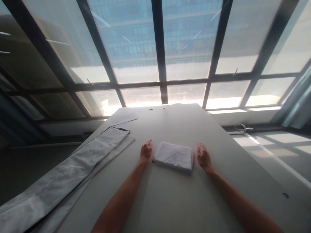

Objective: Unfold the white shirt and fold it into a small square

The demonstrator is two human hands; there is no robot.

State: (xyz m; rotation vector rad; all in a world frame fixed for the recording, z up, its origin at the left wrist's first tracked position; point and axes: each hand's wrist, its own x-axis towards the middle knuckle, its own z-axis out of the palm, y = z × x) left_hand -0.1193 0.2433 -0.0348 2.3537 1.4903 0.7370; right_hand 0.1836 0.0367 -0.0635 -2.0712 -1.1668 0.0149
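Note:
A folded white cloth [173,156] lies flat in a compact rectangle on the white table [179,197]. Just left of it is my left hand [146,150], its index finger pointing forward and nothing seen in it. On the cloth's right side, near its edge, my right hand [203,156] rests with fingers extended, holding nothing. A narrow gap shows between each hand and the cloth.
Long pale grey fabric pieces [65,174] lie along the table's left side, with a thin white sheet [123,118] beyond them. A small dark object [285,195] is at the right. Large windows [159,42] stand behind the table.

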